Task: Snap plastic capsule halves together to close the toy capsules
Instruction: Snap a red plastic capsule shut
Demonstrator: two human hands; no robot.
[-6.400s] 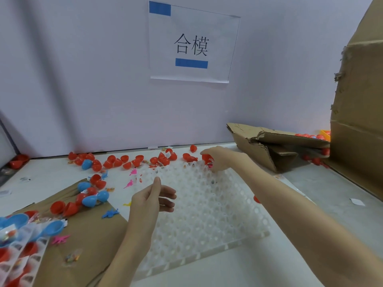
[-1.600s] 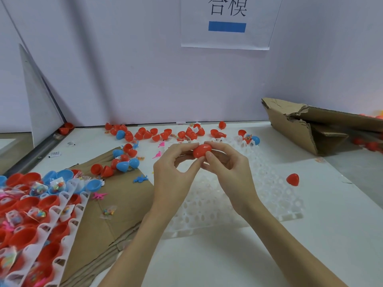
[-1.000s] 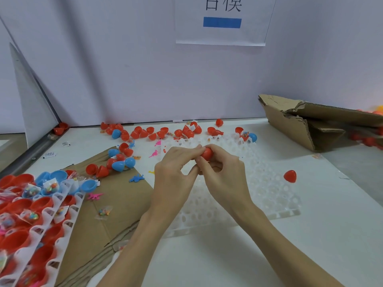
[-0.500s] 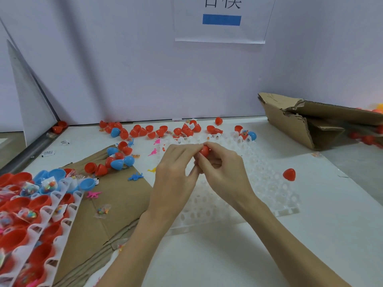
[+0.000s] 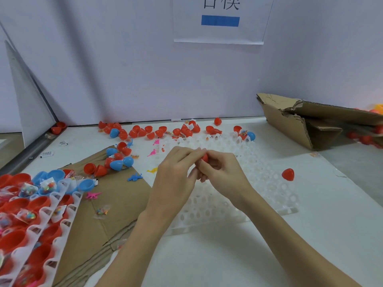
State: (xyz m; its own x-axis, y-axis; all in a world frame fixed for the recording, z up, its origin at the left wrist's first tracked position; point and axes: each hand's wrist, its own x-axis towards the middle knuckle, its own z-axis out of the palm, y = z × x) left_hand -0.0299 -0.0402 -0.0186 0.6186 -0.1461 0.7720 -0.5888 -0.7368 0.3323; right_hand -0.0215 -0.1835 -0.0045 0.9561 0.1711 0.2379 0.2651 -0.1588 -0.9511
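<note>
A red capsule (image 5: 205, 157) is held between both hands above the white perforated tray (image 5: 267, 183). My left hand (image 5: 176, 177) pinches it from the left with its fingertips. My right hand (image 5: 221, 172) curls round it from the right and hides most of it. Only a small red patch shows between the fingers. Loose red and blue capsule halves (image 5: 149, 131) lie scattered along the back wall. A single red capsule (image 5: 288, 174) sits on the table to the right of the tray.
Trays of open red and blue halves with small toy bags (image 5: 27, 206) fill the left front. A flat brown cardboard sheet (image 5: 116, 197) lies left of the hands, with small plastic dinosaurs (image 5: 134, 177) on it. A torn cardboard box (image 5: 306, 123) stands at the right back.
Both hands have closed tighter round the red capsule since a second and a half ago, so less of it shows. They hold the same spot above the tray.
</note>
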